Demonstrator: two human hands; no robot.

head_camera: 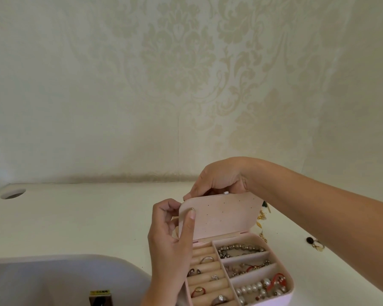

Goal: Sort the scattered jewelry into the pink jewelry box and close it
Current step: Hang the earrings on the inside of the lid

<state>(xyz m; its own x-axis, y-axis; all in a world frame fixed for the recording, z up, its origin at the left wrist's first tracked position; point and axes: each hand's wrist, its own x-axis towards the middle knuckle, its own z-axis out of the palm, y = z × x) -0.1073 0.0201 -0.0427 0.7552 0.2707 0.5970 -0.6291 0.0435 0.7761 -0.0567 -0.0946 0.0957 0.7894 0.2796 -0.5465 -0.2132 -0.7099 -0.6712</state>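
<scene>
head view: the pink jewelry box [286, 296] sits open on the white table [86, 221], down near the front. its lid [221, 215] stands up. the left hand [168, 237] grips the lid's left side, thumb on the front. the right hand [219, 180] curls over the lid's top edge. rings [207, 259] and pearls [250, 289] lie inside. gold pieces [262, 215] lie just behind the box.

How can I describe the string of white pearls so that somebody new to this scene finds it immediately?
On the white table stands an open pink jewelry box whose right half has three compartments. The pearls lie in the nearest one. Only they are big, round and white; the two compartments behind hold smaller, duller beads.
</scene>
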